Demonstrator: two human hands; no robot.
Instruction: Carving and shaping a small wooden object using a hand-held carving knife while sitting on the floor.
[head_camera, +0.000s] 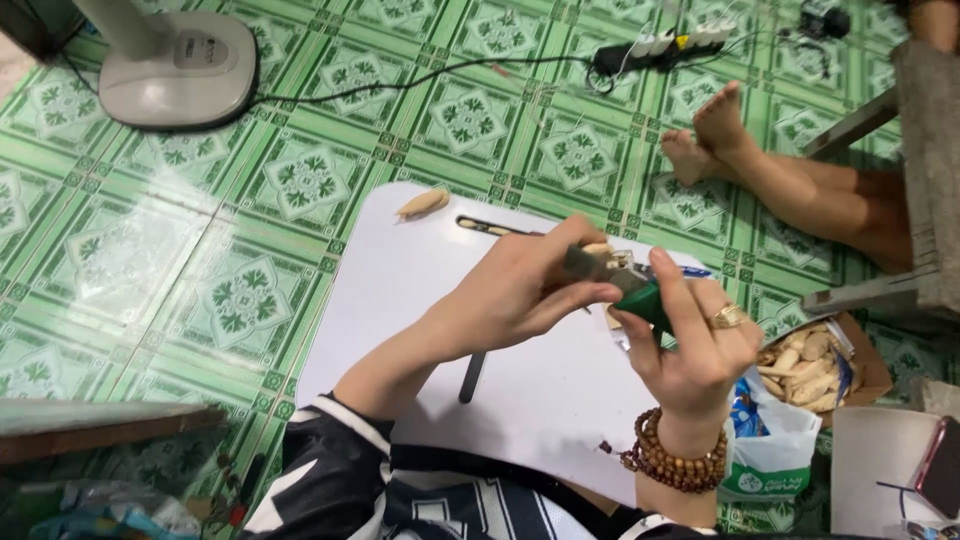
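Note:
My left hand (520, 290) pinches a small pale wooden piece (600, 250) over a white lap table (420, 300). My right hand (690, 345), with a ring and bead bracelets at the wrist, grips a green-handled tool (645, 298) whose grey blade (585, 262) lies against the piece. Both hands meet above the table's right half. Another pale carved piece (422, 203) lies near the table's far edge. A dark slim stick (471, 377) rests on the table under my left forearm.
A bag and box of pale wooden pieces (805, 365) sit at the right. Another person's bare feet (705, 140) rest on the green tiled floor beyond. A fan base (175, 70) stands at top left, a power strip (660, 48) at top. A phone (940, 465) lies at lower right.

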